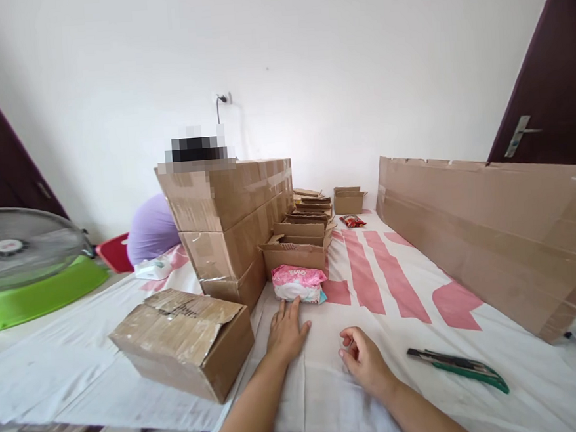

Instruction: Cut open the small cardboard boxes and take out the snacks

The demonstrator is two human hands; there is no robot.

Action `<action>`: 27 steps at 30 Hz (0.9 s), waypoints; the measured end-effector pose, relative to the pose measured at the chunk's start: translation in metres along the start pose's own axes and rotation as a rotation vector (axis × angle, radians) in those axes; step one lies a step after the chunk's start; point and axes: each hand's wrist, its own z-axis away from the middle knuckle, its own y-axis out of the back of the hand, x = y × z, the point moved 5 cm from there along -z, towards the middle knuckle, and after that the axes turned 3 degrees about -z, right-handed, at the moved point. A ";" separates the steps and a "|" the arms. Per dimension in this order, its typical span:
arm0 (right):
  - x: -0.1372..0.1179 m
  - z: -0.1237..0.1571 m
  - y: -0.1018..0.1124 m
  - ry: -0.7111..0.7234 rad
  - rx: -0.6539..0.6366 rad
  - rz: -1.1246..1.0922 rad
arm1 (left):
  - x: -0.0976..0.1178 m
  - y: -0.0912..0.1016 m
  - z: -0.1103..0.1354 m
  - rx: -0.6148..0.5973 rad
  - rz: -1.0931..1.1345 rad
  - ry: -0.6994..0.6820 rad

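A pink-and-white soft pack [300,284], which looks like wet wipes, lies on the white cloth in front of an open cardboard box [295,248]. My left hand [287,331] rests flat on the cloth with outstretched fingers, its fingertips at the near edge of the pack. To the right, my right hand [364,359] is on its side, fingers loosely curled with a gap to the thumb; nothing shows in it. A green-handled utility knife [459,365] lies right of that hand. On the left sits a closed, taped cardboard box [183,338].
Stacked cardboard boxes [224,230] form a wall on the left, with more open boxes behind. A long cardboard panel [481,235] stands on the right. Farther back lie a red packet [352,221] and a small box [349,202]. A person in purple [151,229] is behind the stack, near a fan [28,247].
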 end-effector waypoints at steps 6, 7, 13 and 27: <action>0.002 -0.002 -0.002 -0.004 -0.031 0.005 | 0.001 0.000 0.004 -0.100 -0.020 -0.004; 0.002 -0.002 -0.002 -0.006 -0.034 0.007 | 0.002 0.002 0.005 -0.106 -0.024 -0.007; -0.002 -0.001 -0.001 0.003 -0.046 0.035 | 0.019 0.008 0.020 -0.164 -0.019 -0.002; -0.016 0.003 0.001 0.041 -0.119 0.097 | -0.061 0.173 0.155 0.858 0.287 -0.194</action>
